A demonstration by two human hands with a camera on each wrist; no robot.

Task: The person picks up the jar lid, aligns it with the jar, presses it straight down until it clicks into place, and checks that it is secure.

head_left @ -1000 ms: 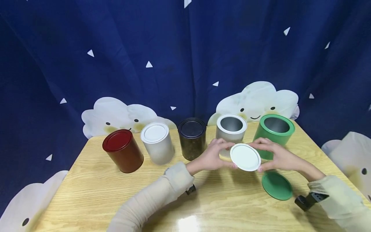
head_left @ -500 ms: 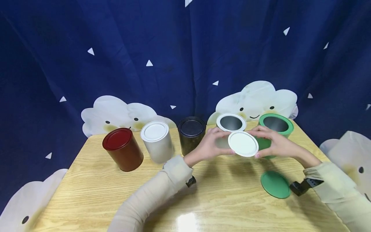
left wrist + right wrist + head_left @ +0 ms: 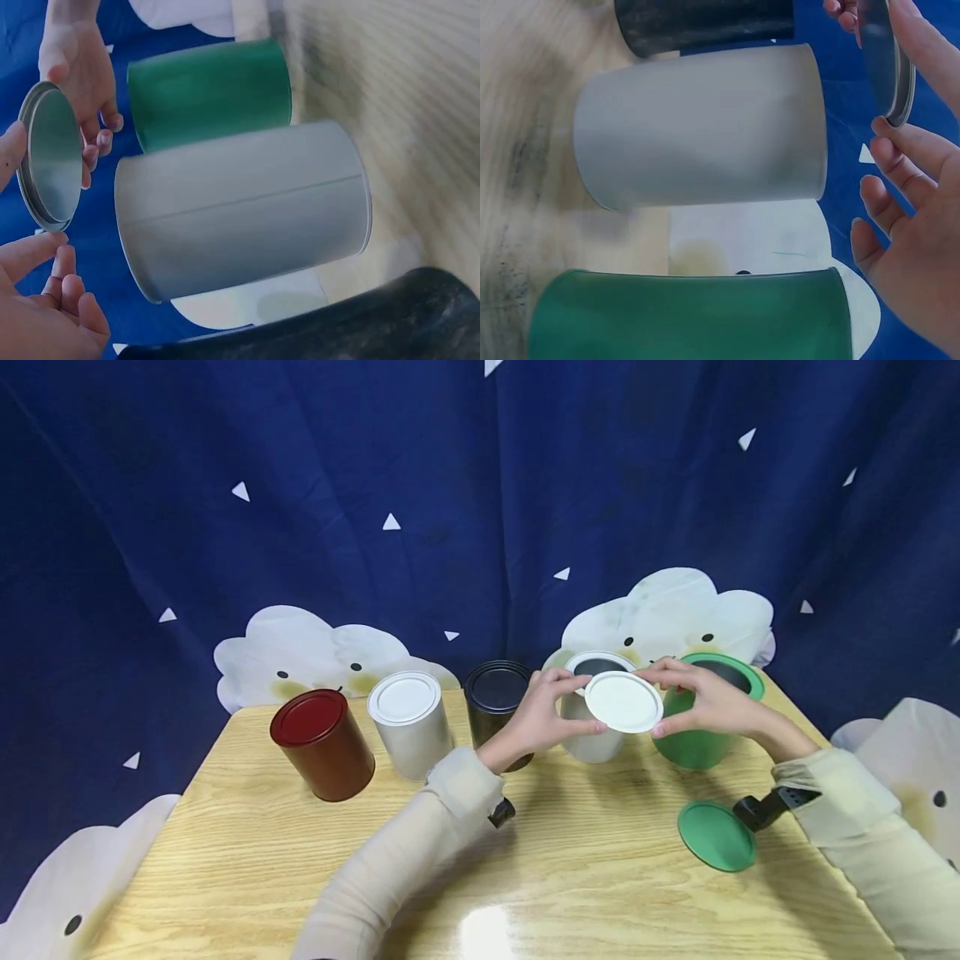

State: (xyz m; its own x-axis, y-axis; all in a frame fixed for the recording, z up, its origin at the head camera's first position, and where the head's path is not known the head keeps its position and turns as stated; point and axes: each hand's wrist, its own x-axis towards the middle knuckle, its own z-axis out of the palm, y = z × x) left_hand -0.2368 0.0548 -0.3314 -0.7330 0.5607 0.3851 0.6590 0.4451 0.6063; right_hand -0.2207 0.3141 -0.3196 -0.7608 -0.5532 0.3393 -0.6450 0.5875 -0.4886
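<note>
- Two hands, the left hand point(image 3: 542, 717) and the right hand point(image 3: 707, 700), pinch a white lid point(image 3: 624, 702) by its edges.
- The lid hangs above the open white can point(image 3: 596, 747), apart from its rim.
- Left of that can, black can point(image 3: 497, 702); right, green can point(image 3: 697, 745).

Long cream, kinda off-white sleeves on both arms, with soft creases in the fabric. The left sleeve point(image 3: 390, 864) ends in a chunky, puffy left cuff point(image 3: 467, 789), and the right sleeve point(image 3: 885, 864) has much the same deal, though the right cuff point(image 3: 843, 793) looks more crumpled at its edge. On the right wrist there's a black strap point(image 3: 795, 797), watchband style, with a boxy black gadget point(image 3: 750, 814). A small black block point(image 3: 502, 812) pokes out under the left cuff. The left hand point(image 3: 542, 714) and right hand point(image 3: 705, 698) are bare, nails short.
</note>
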